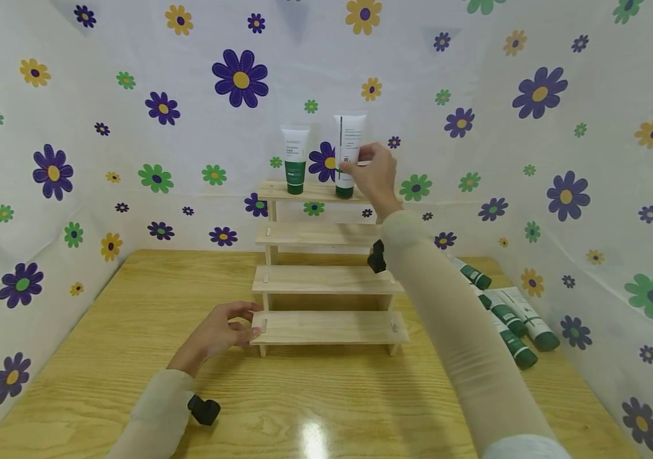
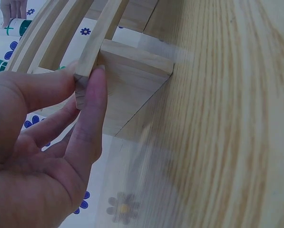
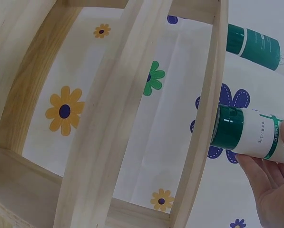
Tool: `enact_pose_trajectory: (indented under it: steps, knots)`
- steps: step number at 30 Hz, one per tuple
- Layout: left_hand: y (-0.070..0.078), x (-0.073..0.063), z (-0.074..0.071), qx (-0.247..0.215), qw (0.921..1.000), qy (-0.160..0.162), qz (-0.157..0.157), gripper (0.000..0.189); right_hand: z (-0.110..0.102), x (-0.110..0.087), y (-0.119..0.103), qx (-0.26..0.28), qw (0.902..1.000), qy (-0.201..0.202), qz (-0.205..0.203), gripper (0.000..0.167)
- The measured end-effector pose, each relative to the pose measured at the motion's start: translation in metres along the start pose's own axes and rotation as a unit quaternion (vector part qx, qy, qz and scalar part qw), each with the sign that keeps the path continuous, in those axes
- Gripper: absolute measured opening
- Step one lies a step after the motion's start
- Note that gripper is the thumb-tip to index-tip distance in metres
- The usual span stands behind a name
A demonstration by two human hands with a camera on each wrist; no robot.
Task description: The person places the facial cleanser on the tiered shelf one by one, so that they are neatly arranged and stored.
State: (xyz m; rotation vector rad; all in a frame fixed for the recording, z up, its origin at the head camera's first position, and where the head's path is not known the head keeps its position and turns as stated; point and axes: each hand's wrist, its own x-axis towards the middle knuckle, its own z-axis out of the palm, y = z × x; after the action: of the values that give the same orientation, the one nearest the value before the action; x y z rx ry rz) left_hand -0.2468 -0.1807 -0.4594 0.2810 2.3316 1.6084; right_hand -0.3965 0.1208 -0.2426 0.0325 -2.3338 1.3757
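R hand (image 1: 376, 175): pinching white/green tube (image 1: 346, 150), upright at top tier (image 1: 317, 191) of stand (image 1: 326, 278), right of 2nd tube (image 1: 295, 159). L hand (image 1: 220, 335): gripping bottom tier (image 1: 326, 327), left end. Spare tubes (image 1: 509, 317): surface (image 1: 280, 401), right. Step, prob.: placing tube; next prob. needs steady release w/o tipping.

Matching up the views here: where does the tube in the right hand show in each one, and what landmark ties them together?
Head: just above centre, the tube upright in the right hand.
Left wrist: upper-left corner, the tube small and cut off by the edge.
Right wrist: right edge, about mid-height, the tube lying sideways in frame.
Shared landmark: the stepped wooden stand.
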Motion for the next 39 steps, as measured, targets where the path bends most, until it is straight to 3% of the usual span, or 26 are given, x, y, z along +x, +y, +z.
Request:
enact_pose_trajectory:
  steps: [23,39]
  knots:
    - [0.0007,0.0004,-0.0006,-0.003,1.0,-0.006,0.003,0.053,0.0088,0.0029,0.0056,0.009,0.9998,0.0,-0.018,0.044]
    - [0.0025,-0.0002,0.0002,0.003,1.0,-0.005,0.003,0.053,0.0076,0.003,0.0056,0.018,0.9991,-0.034,-0.018,0.047]
